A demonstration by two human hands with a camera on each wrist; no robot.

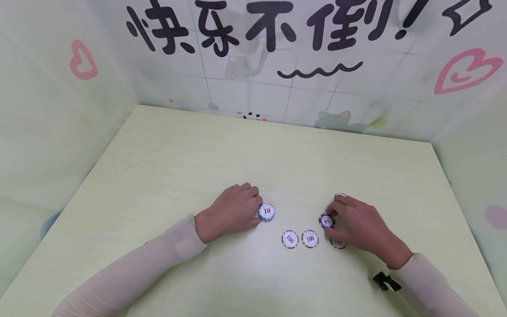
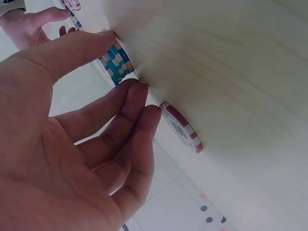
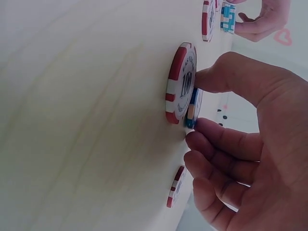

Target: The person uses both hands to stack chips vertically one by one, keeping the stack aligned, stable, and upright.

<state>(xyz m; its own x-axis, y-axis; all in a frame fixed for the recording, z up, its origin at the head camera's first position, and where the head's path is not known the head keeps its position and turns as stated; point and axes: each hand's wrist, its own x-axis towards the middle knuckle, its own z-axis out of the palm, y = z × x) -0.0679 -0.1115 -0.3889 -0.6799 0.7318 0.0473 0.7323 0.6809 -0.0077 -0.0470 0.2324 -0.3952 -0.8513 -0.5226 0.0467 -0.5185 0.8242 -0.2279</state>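
Poker chips: one teal stack [image 1: 266, 212], white face marked 10, set near the table's middle; one blue-rimmed chip [image 1: 326, 220], likewise marked 10, placed nearer the right edge, whether single or stacked not clearly shown; red-and-white chips [image 1: 290, 239] marked 100, two seen whole between them. The stack is lightly pinched by the left hand [image 1: 233, 209], thumb and fingertips parted by its width. The blue-rimmed chip is pinched by the right hand [image 1: 362, 224], fingers bent. Table [image 1: 198, 149]: pale wood-grained, backed along its rear edge by a whitish wall [image 1: 166, 81] printed with black lettering [image 1: 270, 31].
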